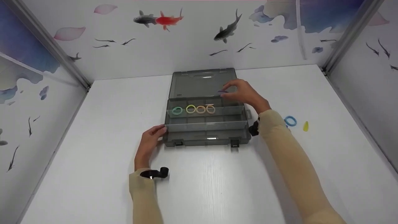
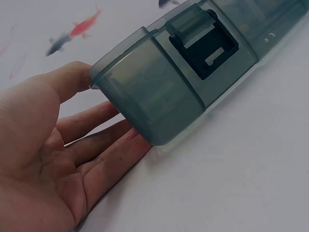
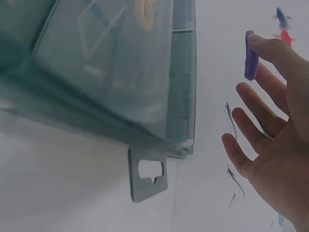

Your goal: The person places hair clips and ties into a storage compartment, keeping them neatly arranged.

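Note:
An open smoky-grey plastic organizer box (image 1: 206, 133) lies on the white table, lid (image 1: 203, 82) laid back. In its far row sit a green ring (image 1: 177, 110), a yellow ring (image 1: 190, 109) and two orange rings (image 1: 201, 109). My right hand (image 1: 244, 93) hovers over the far right compartment and pinches a purple ring (image 1: 222, 91) (image 3: 249, 55) between thumb and forefinger, the other fingers spread. My left hand (image 1: 150, 140) (image 2: 72, 145) rests with straight fingers against the box's front-left corner (image 2: 145, 96).
A blue ring (image 1: 290, 121) and a yellow clip-like piece (image 1: 306, 126) lie on the table right of the box. Fish-patterned walls (image 1: 199, 34) enclose the table on three sides. The box's latches (image 1: 235, 144) stick out at its front edge.

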Motion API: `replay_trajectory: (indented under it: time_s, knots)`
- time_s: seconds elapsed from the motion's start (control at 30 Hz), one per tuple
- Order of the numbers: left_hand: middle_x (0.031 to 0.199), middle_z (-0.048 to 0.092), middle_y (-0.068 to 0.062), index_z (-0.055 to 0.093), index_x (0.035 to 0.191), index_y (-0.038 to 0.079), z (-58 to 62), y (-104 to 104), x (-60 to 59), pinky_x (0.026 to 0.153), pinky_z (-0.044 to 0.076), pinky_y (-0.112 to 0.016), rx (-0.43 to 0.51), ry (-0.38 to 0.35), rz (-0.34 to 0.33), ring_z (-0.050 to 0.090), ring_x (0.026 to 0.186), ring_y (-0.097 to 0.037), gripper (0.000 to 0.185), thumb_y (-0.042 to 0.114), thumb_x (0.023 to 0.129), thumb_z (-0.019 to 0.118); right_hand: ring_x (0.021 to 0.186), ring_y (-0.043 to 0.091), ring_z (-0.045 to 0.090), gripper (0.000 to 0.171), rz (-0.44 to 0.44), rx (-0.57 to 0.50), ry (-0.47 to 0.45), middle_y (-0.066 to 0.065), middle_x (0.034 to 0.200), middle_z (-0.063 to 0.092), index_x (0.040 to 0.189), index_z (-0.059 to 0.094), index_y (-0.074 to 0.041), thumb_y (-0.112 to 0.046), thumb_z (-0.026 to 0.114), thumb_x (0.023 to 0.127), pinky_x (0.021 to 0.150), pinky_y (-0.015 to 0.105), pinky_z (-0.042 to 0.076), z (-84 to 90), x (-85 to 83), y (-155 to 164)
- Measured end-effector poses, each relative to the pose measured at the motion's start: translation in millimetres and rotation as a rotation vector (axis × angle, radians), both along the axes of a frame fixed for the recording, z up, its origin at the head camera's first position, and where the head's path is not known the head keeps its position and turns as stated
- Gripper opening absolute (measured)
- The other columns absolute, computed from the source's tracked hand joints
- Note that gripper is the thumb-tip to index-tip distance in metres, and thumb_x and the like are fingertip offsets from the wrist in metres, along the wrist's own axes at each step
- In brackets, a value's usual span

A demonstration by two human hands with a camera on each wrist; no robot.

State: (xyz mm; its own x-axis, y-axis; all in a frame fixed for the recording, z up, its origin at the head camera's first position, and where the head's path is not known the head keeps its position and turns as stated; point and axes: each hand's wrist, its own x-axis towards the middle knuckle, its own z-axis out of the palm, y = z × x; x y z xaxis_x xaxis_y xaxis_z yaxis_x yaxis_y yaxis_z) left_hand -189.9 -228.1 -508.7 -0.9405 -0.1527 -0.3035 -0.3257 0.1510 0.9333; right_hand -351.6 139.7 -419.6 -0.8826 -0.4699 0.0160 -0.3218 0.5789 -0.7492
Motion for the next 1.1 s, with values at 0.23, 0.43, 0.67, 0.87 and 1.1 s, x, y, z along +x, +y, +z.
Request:
replay_trajectory:
  time_s: [0.23,0.43,0.67,0.87,1.1]
  knots:
    - [0.145,0.057,-0.008,0.06,0.138,0.014,-2.1,1,-0.2,0.113,0.041,-0.044,0.023,-0.006,0.01,0.053,0.133,-0.025,0.047,0.037,0.098,0.065,0.147,0.034,0.036,0.04,-0.038,0.049,-0.122,0.01,0.149,0.053,0.122,0.07,-0.012,-0.037,0.073,0.091,0.118,0.057,0.032,-11.2,-10.4,-9]
    - [0.141,0.06,-0.008,0.062,0.136,0.016,-0.9,1,0.5,0.111,0.042,-0.045,0.008,0.011,0.017,0.055,0.13,-0.025,0.045,0.037,0.097,0.066,0.146,0.034,0.038,0.038,0.002,0.07,-0.16,0.012,0.152,0.05,0.121,0.07,-0.01,-0.033,0.074,0.091,0.119,0.056,0.032,-17.8,-10.5,-14]
    - [0.143,0.059,-0.008,0.062,0.137,0.016,0.3,-1,0.8,0.112,0.04,-0.046,0.001,0.012,0.012,0.055,0.131,-0.025,0.046,0.038,0.097,0.065,0.145,0.035,0.04,0.034,0.027,0.093,-0.173,0.013,0.154,0.047,0.116,0.073,-0.007,-0.029,0.076,0.09,0.118,0.053,0.035,-22.9,-8.8,-19]
    - [0.144,0.058,-0.01,0.06,0.138,0.013,0.7,0,0.1,0.112,0.042,-0.044,0.013,0.016,0.006,0.055,0.131,-0.025,0.046,0.035,0.098,0.065,0.145,0.036,0.039,0.026,0.021,0.155,-0.149,0.012,0.155,0.045,0.11,0.075,-0.004,-0.02,0.076,0.09,0.117,0.051,0.036,-25.3,-8.9,-21]
    - [0.142,0.059,-0.01,0.061,0.137,0.013,2.9,0,0.8,0.11,0.044,-0.043,0.019,0.016,0.004,0.056,0.13,-0.025,0.044,0.033,0.098,0.065,0.153,0.035,0.026,0.023,0.0,0.305,-0.083,0.007,0.164,0.033,0.108,0.077,-0.008,-0.021,0.077,0.089,0.123,0.06,0.016,-25.8,-9.0,-27]
